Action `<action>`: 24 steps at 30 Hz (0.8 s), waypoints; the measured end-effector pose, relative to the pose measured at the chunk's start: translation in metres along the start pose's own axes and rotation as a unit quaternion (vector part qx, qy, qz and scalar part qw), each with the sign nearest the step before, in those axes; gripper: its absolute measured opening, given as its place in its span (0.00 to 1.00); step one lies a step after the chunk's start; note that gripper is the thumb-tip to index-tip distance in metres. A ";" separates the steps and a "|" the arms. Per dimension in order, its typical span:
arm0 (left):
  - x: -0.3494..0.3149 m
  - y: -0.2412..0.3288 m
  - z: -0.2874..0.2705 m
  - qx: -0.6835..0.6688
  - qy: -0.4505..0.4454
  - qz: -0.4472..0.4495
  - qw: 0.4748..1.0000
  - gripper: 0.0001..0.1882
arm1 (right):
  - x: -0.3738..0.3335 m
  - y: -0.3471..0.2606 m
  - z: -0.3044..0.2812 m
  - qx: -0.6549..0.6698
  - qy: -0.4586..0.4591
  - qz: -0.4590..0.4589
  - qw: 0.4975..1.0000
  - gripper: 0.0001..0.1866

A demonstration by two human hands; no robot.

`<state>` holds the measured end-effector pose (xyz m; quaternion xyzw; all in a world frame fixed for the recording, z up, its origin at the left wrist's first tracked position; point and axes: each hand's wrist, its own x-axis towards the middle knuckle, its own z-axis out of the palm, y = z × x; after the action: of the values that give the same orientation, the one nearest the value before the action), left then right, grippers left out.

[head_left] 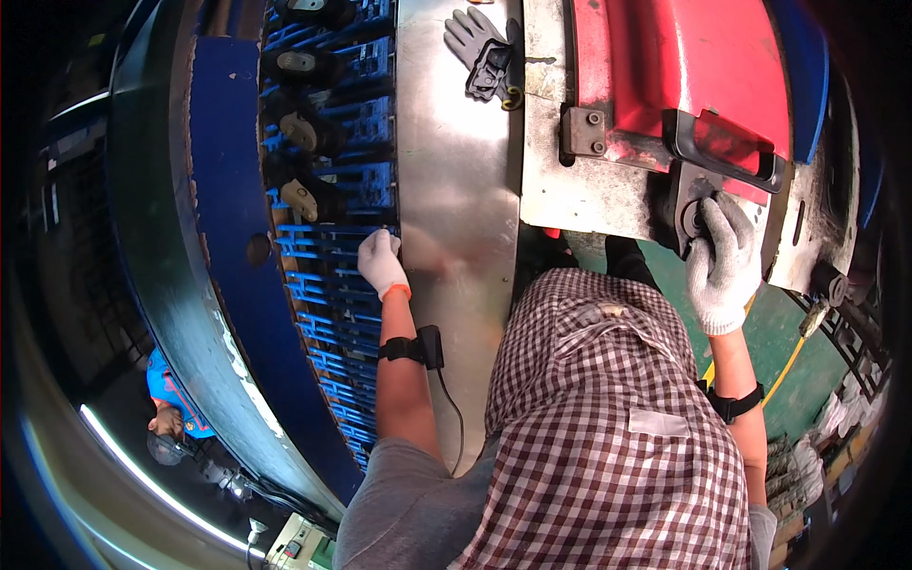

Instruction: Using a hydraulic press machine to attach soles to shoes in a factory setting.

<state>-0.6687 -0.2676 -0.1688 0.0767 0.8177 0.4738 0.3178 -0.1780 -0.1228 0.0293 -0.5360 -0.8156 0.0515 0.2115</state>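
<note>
My left hand [382, 262], in a white glove with an orange cuff, rests where the blue slatted conveyor [328, 318] meets a shiny metal sheet [456, 228]. Its fingers are curled together; what they hold, if anything, is hidden. Just beyond it, several black shoe-like pieces with beige ends, such as the nearest black piece [302, 198], lie in a row on the slats. My right hand [727, 261], in a white knitted glove, has its fingers closed on a dark flat part [696, 204] with a round centre, at the front of a red machine [712, 66].
A grey work glove [478, 43] lies on the metal sheet near a black tool-like object. A bolted metal block [584, 133] sits on the machine's pale plate. At the far left, beyond the blue side panel [228, 142], is another person [176, 404]. Green floor shows at right.
</note>
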 end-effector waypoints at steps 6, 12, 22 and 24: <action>-0.005 0.025 -0.004 -0.291 -0.073 -0.129 0.945 0.13 | -0.001 0.001 0.002 0.003 0.008 -0.005 1.000 0.27; -0.040 0.055 0.023 -0.414 -0.272 -0.119 0.860 0.15 | -0.005 0.003 0.003 -0.004 0.008 -0.001 1.000 0.26; -0.070 0.056 0.047 -0.251 -0.250 -0.056 0.934 0.13 | -0.005 0.001 -0.001 -0.016 0.005 0.018 1.000 0.24; -0.098 0.070 0.061 -0.068 -0.297 -0.017 0.952 0.14 | -0.005 0.000 -0.001 -0.021 0.007 0.020 1.000 0.24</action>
<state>-0.5678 -0.2271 -0.0892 0.1777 0.6533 0.4789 0.5588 -0.1759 -0.1272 0.0290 -0.5567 -0.8043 0.0343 0.2048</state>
